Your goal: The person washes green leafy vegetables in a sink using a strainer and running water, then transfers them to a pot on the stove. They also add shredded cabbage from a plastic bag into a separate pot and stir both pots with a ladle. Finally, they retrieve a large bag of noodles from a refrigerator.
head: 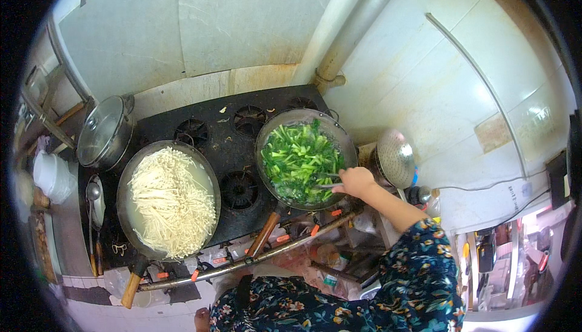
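Observation:
My right hand point(358, 182) grips metal tongs point(329, 186), whose tips reach into chopped leafy greens point(295, 159). The greens sit in bubbling water in a wok point(348, 139) on the right side of the stove. Its wooden handle point(264, 234) points towards me. To the left, a second wok point(122, 209) holds a heap of enoki mushrooms point(173, 205) in cloudy liquid. Only part of my left hand point(202, 319) shows at the bottom edge, low beside my body and away from the stove. Its fingers are mostly hidden.
Bare burners point(239, 190) lie between the woks on the black stovetop point(218, 150). A glass-lidded pot point(102, 134) stands at the back left, with a ladle point(92, 193) in front. A perforated strainer point(394, 159) leans at the right wall. A metal rail point(236, 266) runs along the front.

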Demonstrator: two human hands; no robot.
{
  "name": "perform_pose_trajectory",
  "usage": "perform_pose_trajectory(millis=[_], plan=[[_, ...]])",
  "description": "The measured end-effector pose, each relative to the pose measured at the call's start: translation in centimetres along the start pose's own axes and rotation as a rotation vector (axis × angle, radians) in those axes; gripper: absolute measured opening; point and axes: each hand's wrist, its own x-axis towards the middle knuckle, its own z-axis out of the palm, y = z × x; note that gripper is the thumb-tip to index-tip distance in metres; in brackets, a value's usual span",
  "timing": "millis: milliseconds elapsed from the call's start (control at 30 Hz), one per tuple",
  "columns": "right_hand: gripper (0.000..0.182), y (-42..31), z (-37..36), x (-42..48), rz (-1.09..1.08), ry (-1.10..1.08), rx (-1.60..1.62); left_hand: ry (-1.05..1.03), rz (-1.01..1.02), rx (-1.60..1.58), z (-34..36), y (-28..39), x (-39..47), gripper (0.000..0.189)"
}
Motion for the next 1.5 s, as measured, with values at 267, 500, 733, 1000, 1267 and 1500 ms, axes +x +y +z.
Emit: perform_pose_trajectory(millis=[267, 500, 733, 1000, 1267, 1500], plan=[[0.069, 3.3, -0.2, 2.0, 0.325, 0.141, 0.04, 0.003, -0.167, -0.341, -2.1, 5.7, -2.6, 0.031], [0.062, -7.7, -9.8, -2.2, 0.059, 0.447, 0.089, -0.017, -0.113, -0.066, -1.5, -2.8, -1.4, 0.032], [0.056, -34.1, -14.1, -0.4, -0.508, -0.001, -0.067, 0.065, -0.248, -0.376, -4.0, -4.9, -1.6, 0.028], [0.043, -46.3, -13.5, 9.2, -0.46, 0.026, -0.228, 0.121, -0.349, -0.8, -9.0, -10.7, -2.7, 0.018], [0.05, -42.0, -20.9, 2.9, -0.445, -0.039, -0.389, 0.126, -0.324, -0.734, -12.9, -17.8, -3.9, 0.014], [0.047, -44.4, -16.7, 3.0, -0.451, -0.234, -0.438, 0.127, -0.468, -0.808, -14.0, -18.9, 0.7, 0.015]])
